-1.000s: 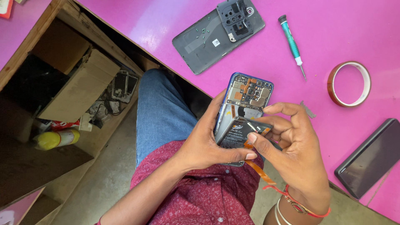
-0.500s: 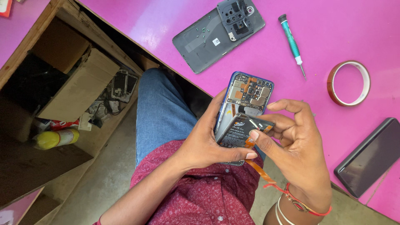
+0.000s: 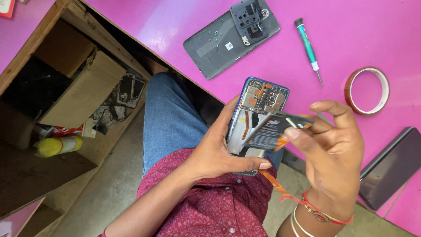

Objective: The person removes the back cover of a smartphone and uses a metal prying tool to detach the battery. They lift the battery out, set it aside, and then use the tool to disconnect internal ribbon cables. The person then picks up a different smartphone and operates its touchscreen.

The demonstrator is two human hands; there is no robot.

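Head view, left hand: the left hand (image 3: 219, 151) comes up from the lower left over the lap, palm cupped under an opened phone (image 3: 258, 115), thumb laid across its lower end, fingers closed round its edges.
Head view, right hand: the right hand (image 3: 333, 153) reaches in from the lower right, wrist bent, with bangles and a red thread at the wrist; its fingers (image 3: 302, 131) pinch a flat dark battery (image 3: 276, 128).
Battery: tilted, lifted at an angle above the phone's lower half, an orange tab at the pinched end.
Phone: held above the knee, just off the table edge, back cover off, circuit board showing at the top.
Table: pink table (image 3: 342, 26), fills the upper right.
On the table: a grey back cover (image 3: 219, 41) with a camera frame piece (image 3: 250, 17) on it; a teal screwdriver (image 3: 308, 49); a roll of amber tape (image 3: 367, 90); a dark slab (image 3: 390, 169) at the right edge.
Room: a wooden shelf (image 3: 48, 35) at left holding cardboard, phone parts and a yellow bottle (image 3: 59, 145); concrete floor below.
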